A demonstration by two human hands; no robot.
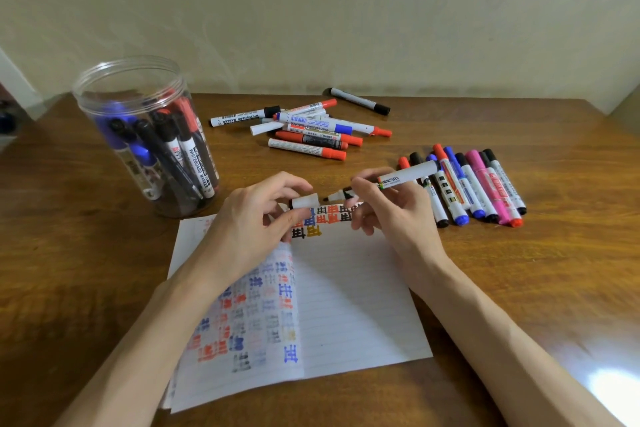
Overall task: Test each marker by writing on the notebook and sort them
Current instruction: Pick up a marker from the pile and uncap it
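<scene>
Wooden table (104,270) across the whole view, far edge against a pale wall, bare wood at front left and front right. Open notebook (346,305) at middle front: lined right page mostly blank below a few rows of black, red, blue and ochre test marks, left page curled upward and crowded with faded marks. Clear plastic jar (86,97) upright at back left, just off the notebook's far left corner, open-topped and stuffed with capped blue, black and red markers. Row of capped markers (474,184) side by side at right, near the notebook's right edge (one pink among the red, black and blue). Loose pile of markers (308,130) behind the notebook, mostly red-capped, crossing one another; open wood between pile, jar and row. Left hand (256,218) and right hand (388,208) over the notebook's top edge, hiding part of the test marks. White-barrelled marker (391,180) gripped in the right hand's curled fingers, bared dark tip pointing left, back end above the near end of the row. Lone black-capped marker (360,101) apart, close to the wall. White cap (304,201) pinched between left thumb and fingertips, just short of the tip, not touching.
</scene>
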